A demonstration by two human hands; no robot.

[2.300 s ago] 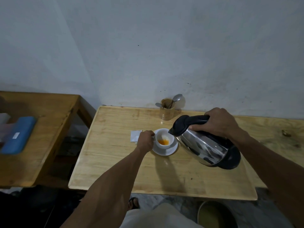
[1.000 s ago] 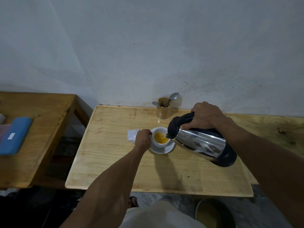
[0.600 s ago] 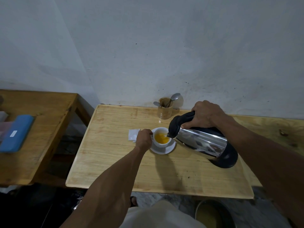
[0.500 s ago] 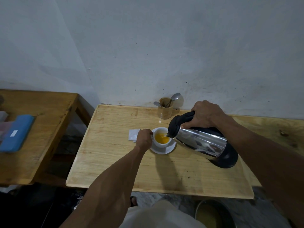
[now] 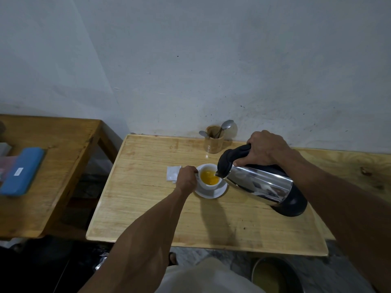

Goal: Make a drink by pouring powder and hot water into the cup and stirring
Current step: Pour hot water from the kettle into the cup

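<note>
A white cup (image 5: 211,186) stands on a white saucer (image 5: 213,194) in the middle of the wooden table (image 5: 148,208). Orange-yellow liquid fills much of the cup. My left hand (image 5: 186,179) grips the cup's left side. My right hand (image 5: 264,148) holds the black handle of a steel kettle (image 5: 260,182), tilted with its spout over the cup's right rim. A white powder sachet (image 5: 172,173) lies flat just left of my left hand.
A wooden holder (image 5: 213,142) with two spoons (image 5: 227,124) stands at the table's back edge by the wall. A second wooden table (image 5: 63,144) at the left carries a blue case (image 5: 21,171). A dark bowl (image 5: 275,275) sits on the floor at the lower right.
The liquid in the cup has risen and turned from a small orange patch into a fuller yellow pool. The kettle has tipped further toward the cup. My left hand has stayed on the cup.
</note>
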